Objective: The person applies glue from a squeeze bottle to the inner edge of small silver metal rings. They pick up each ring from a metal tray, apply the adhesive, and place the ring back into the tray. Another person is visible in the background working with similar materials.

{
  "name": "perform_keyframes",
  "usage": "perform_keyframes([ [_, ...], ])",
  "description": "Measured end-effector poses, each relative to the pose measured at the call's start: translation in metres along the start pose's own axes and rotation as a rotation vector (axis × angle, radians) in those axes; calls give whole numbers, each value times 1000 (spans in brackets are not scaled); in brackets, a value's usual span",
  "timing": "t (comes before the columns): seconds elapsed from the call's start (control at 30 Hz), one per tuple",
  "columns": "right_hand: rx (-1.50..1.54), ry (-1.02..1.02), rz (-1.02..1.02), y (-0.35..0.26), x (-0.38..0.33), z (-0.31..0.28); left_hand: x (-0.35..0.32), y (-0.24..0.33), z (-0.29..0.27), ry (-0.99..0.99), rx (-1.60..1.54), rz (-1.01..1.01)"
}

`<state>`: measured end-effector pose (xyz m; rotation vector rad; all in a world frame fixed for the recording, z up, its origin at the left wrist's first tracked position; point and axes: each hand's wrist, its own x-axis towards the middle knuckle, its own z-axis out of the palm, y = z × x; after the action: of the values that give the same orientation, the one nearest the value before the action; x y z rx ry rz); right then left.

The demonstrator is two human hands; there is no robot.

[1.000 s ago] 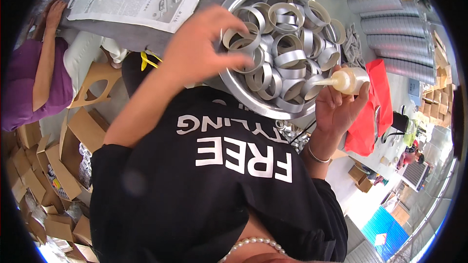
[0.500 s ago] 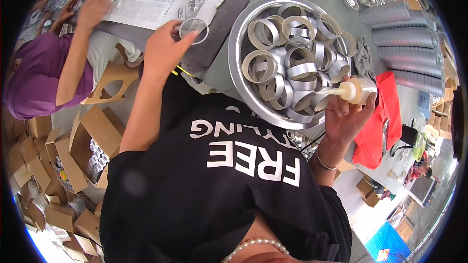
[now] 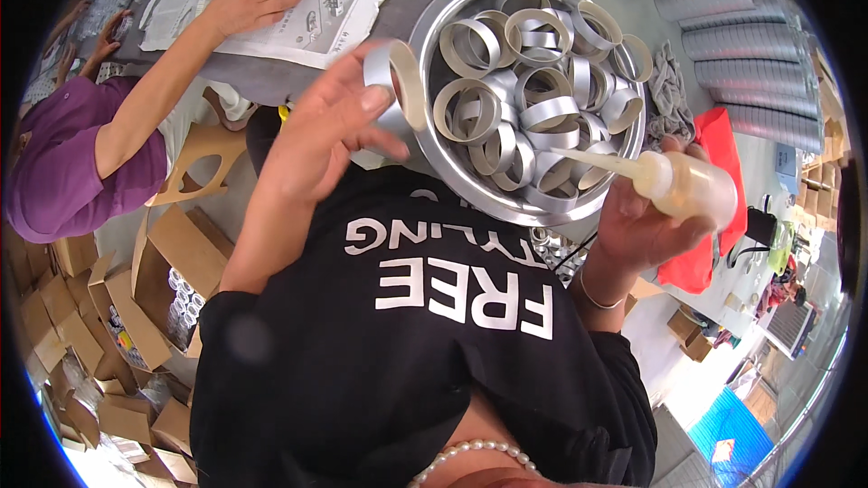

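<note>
My left hand [image 3: 330, 126] grips a silver ring [image 3: 395, 81] between thumb and fingers, tilted so its pale inner side shows. It hangs just left of a round metal basin [image 3: 425, 140] heaped with silver rings [image 3: 553, 113]. Closed around a squeeze bottle [image 3: 692, 190], my right hand [image 3: 637, 221] is at the basin's near right rim. The bottle is translucent with yellowish contents, and its long thin nozzle [image 3: 597, 161] points left over the rings.
A co-worker's hand [image 3: 253, 4] touches a ring on newspaper [image 3: 348, 27] at far left. Stacked silver tubes [image 3: 750, 50], a grey cloth [image 3: 667, 95] and a red bag [image 3: 728, 136] lie right of the basin. Open cardboard boxes [image 3: 181, 244] stand at lower left.
My left hand has brought its ring nearer and toward the basin, turning it on edge. The bottle has come slightly nearer. The co-worker's hand has moved right onto the ring on the newspaper.
</note>
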<state>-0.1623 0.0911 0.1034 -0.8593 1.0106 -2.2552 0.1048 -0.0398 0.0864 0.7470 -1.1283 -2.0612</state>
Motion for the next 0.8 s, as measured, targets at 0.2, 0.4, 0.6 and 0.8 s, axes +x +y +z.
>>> perform_keyframes([
  [0.2, -253, -760, -408, -17, -5, 8, -18, -8, 32, -147, -415, -424],
  [0.4, -323, -852, -618, -4, -1, 40, -23, -7, 35, -186, -405, -488],
  [0.6, -373, -910, -579, -8, -2, 30, -25, -2, 41, -191, -260, -402],
  [0.8, -364, -800, -301, -28, -16, 31, -26, -8, 46, -144, -107, -132],
])
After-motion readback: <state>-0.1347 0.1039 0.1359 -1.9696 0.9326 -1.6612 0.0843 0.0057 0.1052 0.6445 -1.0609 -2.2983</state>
